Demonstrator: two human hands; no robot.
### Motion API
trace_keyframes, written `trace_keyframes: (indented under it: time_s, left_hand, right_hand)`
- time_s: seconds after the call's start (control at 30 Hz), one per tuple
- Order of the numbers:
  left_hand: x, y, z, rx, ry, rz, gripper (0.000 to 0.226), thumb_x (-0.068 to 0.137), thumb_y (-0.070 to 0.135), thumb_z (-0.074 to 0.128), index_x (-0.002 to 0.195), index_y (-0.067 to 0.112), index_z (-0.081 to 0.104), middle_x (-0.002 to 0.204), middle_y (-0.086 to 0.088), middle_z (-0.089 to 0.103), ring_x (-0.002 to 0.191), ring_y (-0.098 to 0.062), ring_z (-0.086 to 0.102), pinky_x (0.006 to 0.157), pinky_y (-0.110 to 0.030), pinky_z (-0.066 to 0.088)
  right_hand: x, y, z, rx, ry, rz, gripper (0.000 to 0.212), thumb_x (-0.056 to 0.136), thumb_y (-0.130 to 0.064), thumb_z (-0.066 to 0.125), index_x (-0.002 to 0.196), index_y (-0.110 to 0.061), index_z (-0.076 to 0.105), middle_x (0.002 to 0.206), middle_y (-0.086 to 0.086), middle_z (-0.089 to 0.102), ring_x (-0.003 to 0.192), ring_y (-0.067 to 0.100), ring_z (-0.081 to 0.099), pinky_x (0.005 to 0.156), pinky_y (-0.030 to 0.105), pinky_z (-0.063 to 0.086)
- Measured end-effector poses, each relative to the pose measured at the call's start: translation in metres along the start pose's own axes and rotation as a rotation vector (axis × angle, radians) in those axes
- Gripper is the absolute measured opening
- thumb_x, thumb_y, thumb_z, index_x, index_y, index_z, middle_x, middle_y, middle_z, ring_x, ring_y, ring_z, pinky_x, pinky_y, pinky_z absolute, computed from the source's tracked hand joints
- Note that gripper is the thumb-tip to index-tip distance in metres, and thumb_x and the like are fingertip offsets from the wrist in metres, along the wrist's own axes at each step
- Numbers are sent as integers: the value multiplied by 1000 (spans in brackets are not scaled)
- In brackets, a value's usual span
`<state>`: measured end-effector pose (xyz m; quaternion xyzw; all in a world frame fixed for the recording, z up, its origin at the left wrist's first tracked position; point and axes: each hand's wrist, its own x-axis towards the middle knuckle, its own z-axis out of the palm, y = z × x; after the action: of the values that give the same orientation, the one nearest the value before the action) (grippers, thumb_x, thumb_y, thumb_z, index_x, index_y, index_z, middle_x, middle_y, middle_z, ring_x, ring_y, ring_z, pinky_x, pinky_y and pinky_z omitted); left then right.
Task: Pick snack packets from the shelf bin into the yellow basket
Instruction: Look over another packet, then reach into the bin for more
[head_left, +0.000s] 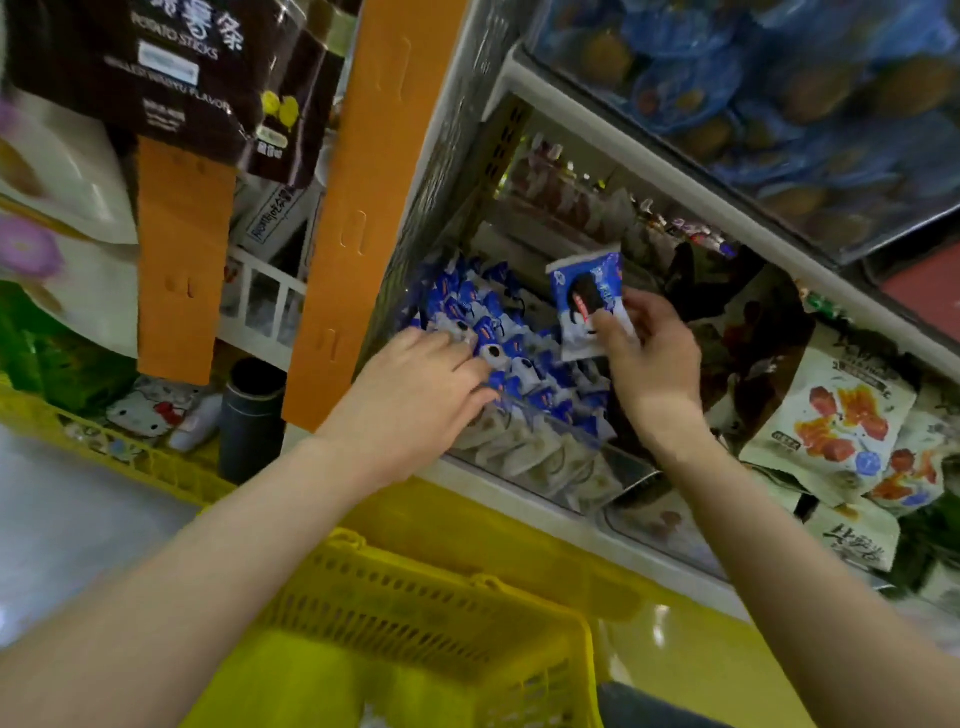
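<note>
Two hands are at the shelf bin (618, 470): the right hand (654, 358) pinches a blue packet (584, 286) above it, ready for the yellow basket (415, 603) below; the left hand (415, 384) lies flat on the pile (524, 338).

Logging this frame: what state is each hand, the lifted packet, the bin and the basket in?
left hand: resting on the packets in the bin, grip unclear
right hand: pinching one snack packet
snack packet: lifted above the bin, not yet in the basket
shelf bin: heaped with blue-and-white packets
yellow basket: below the hands, its inside mostly out of view
</note>
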<state>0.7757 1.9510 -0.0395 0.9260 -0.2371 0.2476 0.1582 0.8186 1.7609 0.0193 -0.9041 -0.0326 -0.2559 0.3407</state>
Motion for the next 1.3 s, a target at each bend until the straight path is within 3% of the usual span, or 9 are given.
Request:
trace_keyframes:
  time_s: [0.1,0.17,0.33,0.47,0.6,0.7,0.9,1.0,1.3]
  left_hand:
    - [-1,-5,7,31,69,33,39,93,32,33,85,15,67,80,-1,67,76,-22,61,71,-31,44]
    - [0,-6,12,14,127,46,38,93,30,33,83,15,67,78,0,66,74,-21,60,71,-32,43]
    - [-2,-12,18,3,175,84,36,95,29,34,86,16,66,80,1,65,75,-20,59,73,-33,43]
    - [-3,-13,18,-14,167,92,35,95,28,34,88,16,65,81,1,65,76,-21,58,74,-33,43]
    - [-2,-13,20,-16,179,83,33,95,28,35,89,17,65,82,2,65,77,-19,59,75,-33,44]
    - [-2,-12,22,-6,210,89,33,95,28,35,88,17,66,81,2,65,76,-18,59,74,-33,46]
    - [-3,-10,23,-2,227,82,33,95,28,35,87,17,65,80,2,65,75,-19,59,74,-34,46]
    - [-3,-10,24,10,230,81,31,95,27,36,89,17,65,81,1,64,76,-20,58,74,-34,44]
    - [-3,-11,23,-11,216,73,33,95,28,34,88,17,65,81,1,64,76,-19,57,75,-33,44]
  right_hand:
    - [51,12,25,-217,-17,90,34,94,-25,52,114,2,57,89,8,59,75,16,56,57,9,37]
    - [73,23,38,-309,-86,100,32,95,-20,50,117,2,55,102,17,60,92,27,58,71,25,41]
    - [109,46,63,-407,-181,240,37,93,-15,53,127,-4,47,131,17,50,117,31,50,95,35,41]
    - [116,55,79,-396,-256,302,36,91,-17,57,124,-7,49,125,15,53,109,28,53,80,30,40]
    - [122,60,86,-283,-295,254,32,91,-16,57,121,-8,52,127,13,54,109,26,54,89,34,46]
    - [121,59,88,-275,-323,210,28,95,-22,50,118,-8,56,116,12,59,85,15,56,75,23,43]
    - [116,68,75,-307,-435,162,29,100,-27,34,112,-10,55,110,14,56,86,21,52,77,32,37]
    - [125,63,70,-352,-290,144,35,101,-29,29,111,-9,56,111,18,57,88,24,51,84,39,40]
    - [121,75,73,-453,-271,278,31,99,-22,39,117,-1,52,118,22,53,97,30,51,81,34,37]
